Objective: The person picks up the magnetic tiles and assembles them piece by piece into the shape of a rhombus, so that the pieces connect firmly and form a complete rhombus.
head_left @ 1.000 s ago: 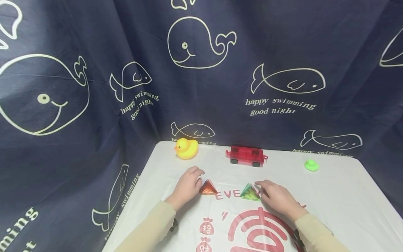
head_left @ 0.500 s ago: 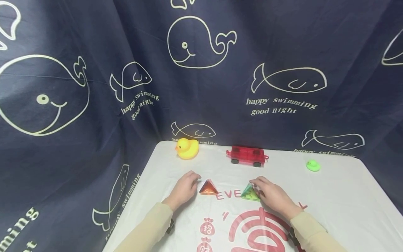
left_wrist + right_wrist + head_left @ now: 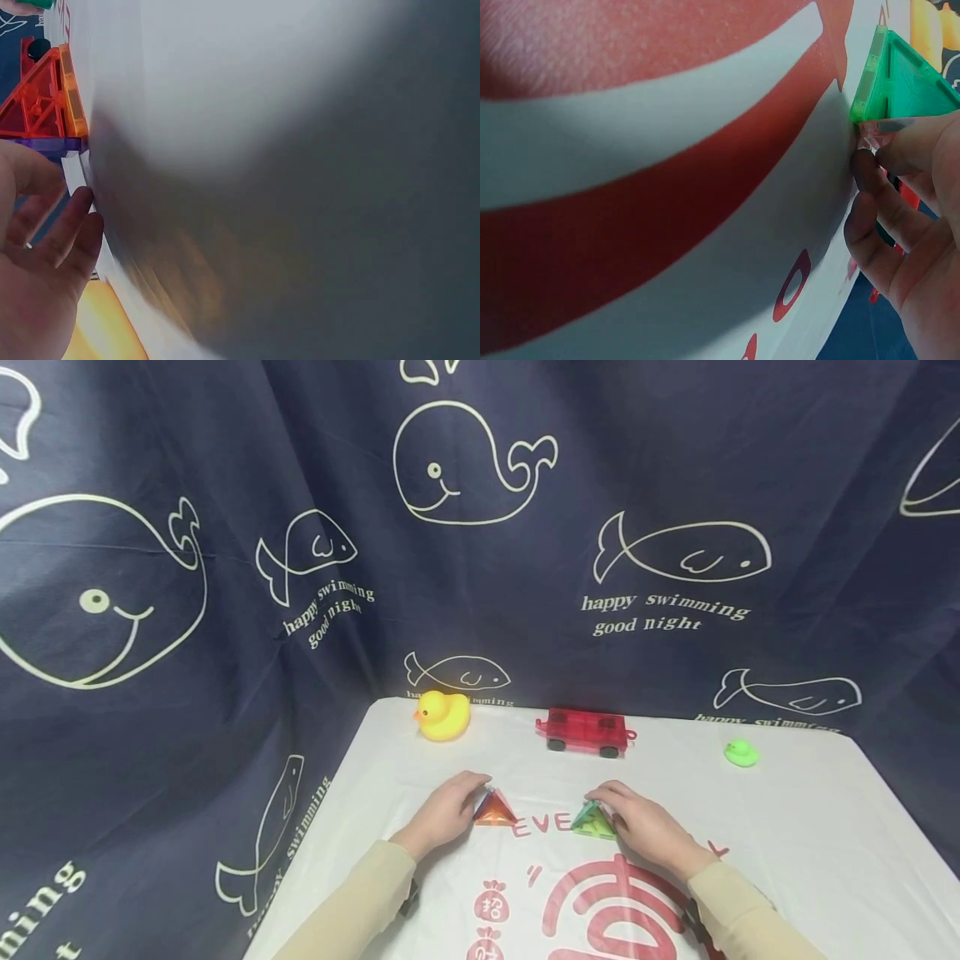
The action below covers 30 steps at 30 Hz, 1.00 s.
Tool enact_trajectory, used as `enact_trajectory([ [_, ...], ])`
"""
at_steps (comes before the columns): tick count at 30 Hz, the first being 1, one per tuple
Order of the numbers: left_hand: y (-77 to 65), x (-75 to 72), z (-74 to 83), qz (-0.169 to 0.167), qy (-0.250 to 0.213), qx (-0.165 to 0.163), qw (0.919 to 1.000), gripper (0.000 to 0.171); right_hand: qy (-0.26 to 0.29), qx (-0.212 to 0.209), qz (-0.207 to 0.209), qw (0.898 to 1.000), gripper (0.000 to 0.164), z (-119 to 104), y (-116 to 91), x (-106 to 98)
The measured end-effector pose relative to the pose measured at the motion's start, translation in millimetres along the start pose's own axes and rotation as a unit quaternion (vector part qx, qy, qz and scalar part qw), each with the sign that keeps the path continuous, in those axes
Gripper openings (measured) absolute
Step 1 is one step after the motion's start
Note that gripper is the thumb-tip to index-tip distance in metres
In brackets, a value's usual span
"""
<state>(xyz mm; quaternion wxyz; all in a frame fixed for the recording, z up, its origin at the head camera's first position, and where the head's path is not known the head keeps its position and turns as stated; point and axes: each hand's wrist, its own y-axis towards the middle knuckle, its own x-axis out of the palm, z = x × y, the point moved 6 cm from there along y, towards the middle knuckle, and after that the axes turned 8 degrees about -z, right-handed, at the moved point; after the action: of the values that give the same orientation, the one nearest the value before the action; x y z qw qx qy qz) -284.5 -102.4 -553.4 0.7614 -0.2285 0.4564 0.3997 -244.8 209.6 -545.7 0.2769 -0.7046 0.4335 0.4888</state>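
On the white tabletop stand two small pyramids of see-through magnetic tiles. The orange pyramid (image 3: pixel 495 811) shows a purple side by my left hand (image 3: pixel 448 808), whose loosely bent fingers lie beside and behind it. In the left wrist view this hand (image 3: pixel 45 247) has its fingertips near the purple tile (image 3: pixel 49 145), apart from one another. My right hand (image 3: pixel 651 827) holds the green pyramid (image 3: pixel 595 822), with fingers at its peak and right side. From the right wrist, bent fingers (image 3: pixel 877 187) press a clear pinkish tile (image 3: pixel 877 133) against the green tile (image 3: pixel 915 79).
Along the back edge of the table sit a yellow rubber duck (image 3: pixel 442 717), a red toy wagon (image 3: pixel 585 732) with black wheels, and a small green duck (image 3: pixel 742 752). A dark blue curtain (image 3: pixel 525 585) with whale and fish drawings hangs behind. Red print marks the white cover (image 3: pixel 420 935).
The right hand has shifted left over the green pyramid, hiding its pinkish side. My left hand drew away from the orange pyramid, then came back beside it.
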Motion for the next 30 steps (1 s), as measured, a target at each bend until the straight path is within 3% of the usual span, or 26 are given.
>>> enact_trajectory([
  [4, 0.6, 3.3, 6.5, -0.03, 0.001, 0.015, 0.9994, 0.061, 0.006, 0.014, 0.002, 1.0, 0.035, 1.6, -2.3, -1.9],
  [8, -0.2, 4.3, 9.7, -0.04, -0.008, 0.012, 0.9991, 0.063, 0.026, 0.034, 0.002, 0.999, 0.032, 6.2, -6.2, -3.3],
  [15, -2.3, 5.7, 13.6, -0.023, -0.016, 0.035, 0.999, 0.049, 0.061, 0.055, 0.002, 0.997, 0.038, 11.3, -22.2, -7.2],
  [25, -1.8, 8.0, 15.0, 0.006, -0.006, 0.046, 0.9989, 0.048, 0.07, 0.093, -0.003, 0.993, 0.034, 20.4, -37.2, -6.1],
  [30, -0.8, 8.9, 17.9, 0.013, -0.009, 0.055, 0.9984, 0.037, 0.079, 0.098, -0.003, 0.992, 0.045, 23.4, -40.1, -5.2],
])
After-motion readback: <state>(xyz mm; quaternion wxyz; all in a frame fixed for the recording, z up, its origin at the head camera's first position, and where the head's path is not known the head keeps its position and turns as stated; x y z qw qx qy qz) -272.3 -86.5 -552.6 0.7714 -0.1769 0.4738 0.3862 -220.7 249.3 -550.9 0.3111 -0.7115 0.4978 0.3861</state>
